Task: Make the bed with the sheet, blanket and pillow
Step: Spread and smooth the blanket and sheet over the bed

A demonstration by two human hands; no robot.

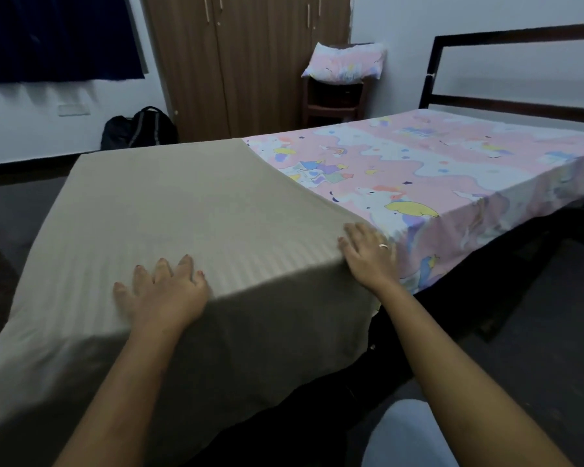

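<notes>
A pink sheet (452, 170) with cartoon unicorns covers the bed and hangs over its near side. A beige striped blanket (169, 203) lies over the foot half of the bed and drapes down the near side. My left hand (162, 291) rests flat on the blanket near the bed's edge, fingers spread. My right hand (368, 251) lies flat on the blanket's corner, where it meets the sheet. A matching pink pillow (346, 64) sits on a small dark wooden stand (334, 102) beside the bed's head.
A dark headboard (520, 72) stands at the right against the wall. Behind the bed is a brown wardrobe (243, 62). A black backpack (139, 131) leans on the wall at the left, under a dark blue curtain (58, 35). Dark floor runs along the near side.
</notes>
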